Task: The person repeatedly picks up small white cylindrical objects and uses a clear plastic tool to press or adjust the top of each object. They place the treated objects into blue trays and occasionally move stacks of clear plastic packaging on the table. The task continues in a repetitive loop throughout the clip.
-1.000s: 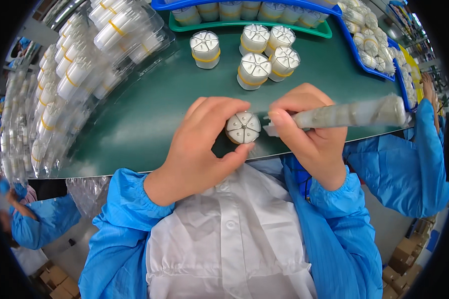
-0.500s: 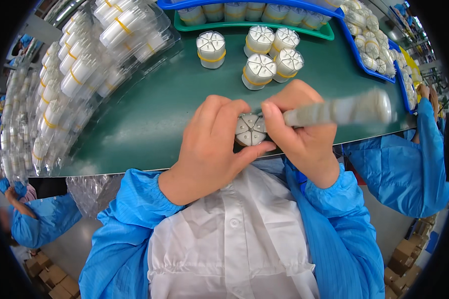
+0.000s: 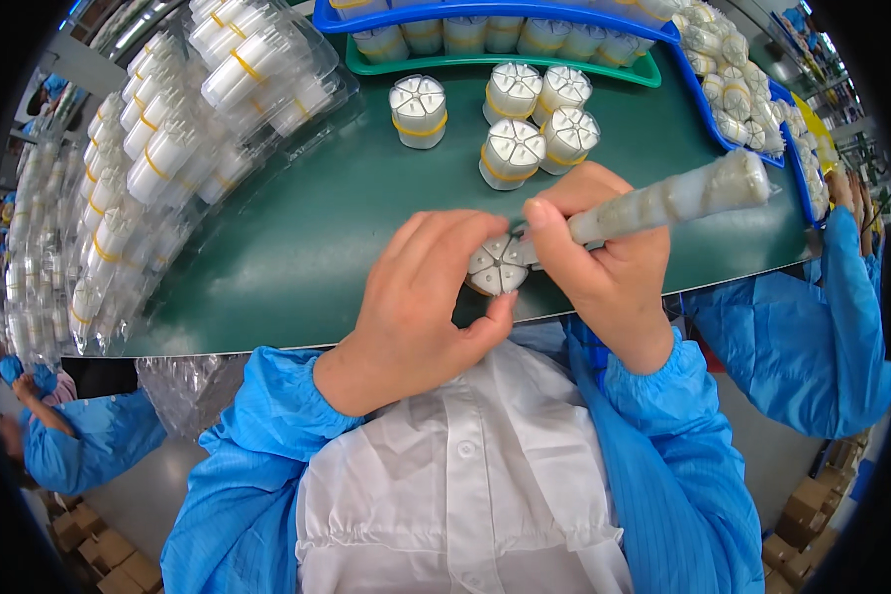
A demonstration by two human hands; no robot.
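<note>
A round white part [image 3: 495,265], split into wedge segments with a small metal dot on each, sits between the curved fingers and thumb of my left hand [image 3: 401,307] near the table's front edge. In my right hand [image 3: 609,267] is a tool with a thick, tape-wrapped whitish handle [image 3: 678,196]. The handle slants up to the right, and the narrow end reaches the part's right rim; its exact tip is hard to make out. Beyond my hands stand several similar round parts [image 3: 513,150] with yellow bands, and a single one [image 3: 418,111] stands apart to their left.
Clear plastic trays with white banded cylinders [image 3: 163,158] are stacked at the left of the green table [image 3: 277,247]. A green tray [image 3: 505,61] lies at the back beneath a blue tray [image 3: 525,10]. Blue bins [image 3: 728,134] line the far right. Other people's blue sleeves [image 3: 762,337] show at both sides.
The tool's handle, blurred before, is now sharp and tilted further upward. My left thumb has drawn in along the part's lower edge. The whole view has shifted slightly.
</note>
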